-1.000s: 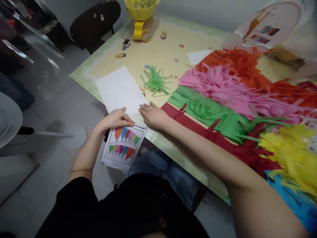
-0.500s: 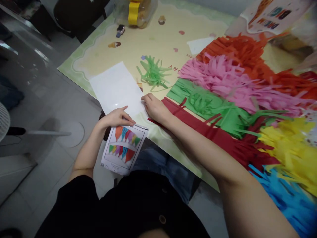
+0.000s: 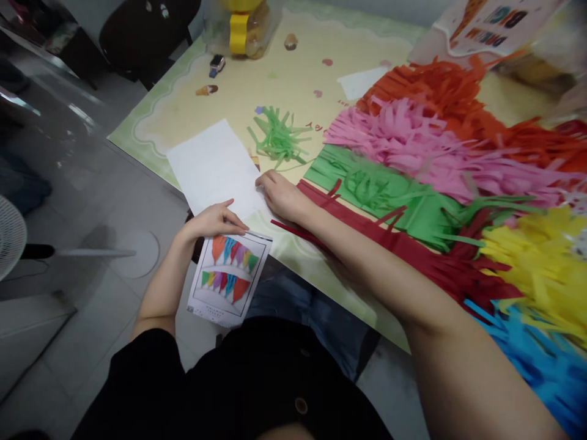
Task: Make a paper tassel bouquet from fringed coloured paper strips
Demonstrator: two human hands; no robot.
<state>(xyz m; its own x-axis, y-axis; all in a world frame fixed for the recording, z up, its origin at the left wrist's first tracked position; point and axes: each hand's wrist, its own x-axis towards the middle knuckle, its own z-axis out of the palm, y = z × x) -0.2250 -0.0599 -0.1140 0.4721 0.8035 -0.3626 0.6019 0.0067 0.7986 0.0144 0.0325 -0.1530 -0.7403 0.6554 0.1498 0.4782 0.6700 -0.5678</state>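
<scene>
My left hand (image 3: pixel 217 220) is at the table's front edge, its fingers closed over the top of a printed sheet (image 3: pixel 229 275) that hangs in front of the edge. Colourful tassel garlands are pictured on that sheet. A blank white sheet of paper (image 3: pixel 215 162) lies on the table just beyond, close to both hands. My right hand (image 3: pixel 280 194) rests with curled fingers at the paper's right corner; the fingertips are partly hidden. Beside my right forearm lies fringed dark red tissue paper (image 3: pixel 367 229). A small bundle of green paper strips (image 3: pixel 280 134) sits beyond my right hand.
To the right spread fringed papers in green (image 3: pixel 389 189), pink (image 3: pixel 413 134), orange (image 3: pixel 431 91), yellow (image 3: pixel 536 250) and blue (image 3: pixel 541 354). A smartwatch (image 3: pixel 217 65) and a clear jar (image 3: pixel 245 30) stand toward the back. On the left are a fan (image 3: pixel 11 238) and a chair (image 3: pixel 144 36).
The view has shifted slightly. Both hands stay at the same places on the printed sheet and the white paper; nothing else visibly changed.
</scene>
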